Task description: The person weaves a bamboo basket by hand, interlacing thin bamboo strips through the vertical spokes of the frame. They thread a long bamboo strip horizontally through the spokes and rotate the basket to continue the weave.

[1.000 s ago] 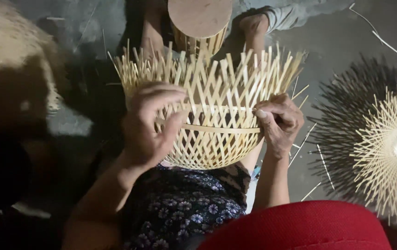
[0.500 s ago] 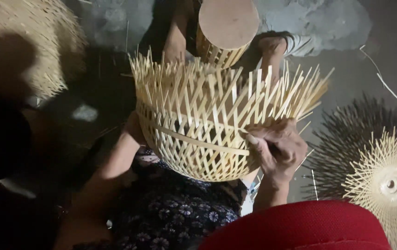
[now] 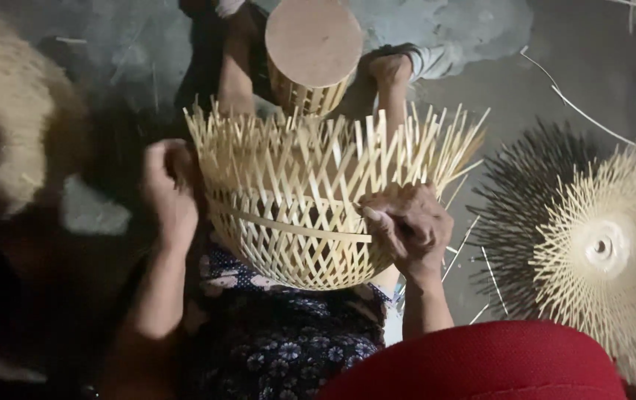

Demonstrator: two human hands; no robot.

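our right hand (image 3: 410,226) pinches a flat strip (image 3: 288,226) running across the basket (image 3: 299,204) on our lap; our left hand (image 3: 170,185) is curled at its left side. the body is woven, but loose ends above our hands remain unfinished.

The floor (image 3: 481,30) is bare grey concrete, mottled with paler patches near the top and falling into deep shadow on the left. On its right side lies a flat round woven disc (image 3: 614,248) of pale bamboo strips, its loose ends fanning out like rays and casting a dark spiky shadow on the concrete beside it. Thin loose bamboo slivers (image 3: 570,107) lie scattered near it, one long curved one running toward the upper right, several short ones lower down by the disc's shadow. At the far left a pale heaped woven piece (image 3: 7,141) rests on the floor, blurred.
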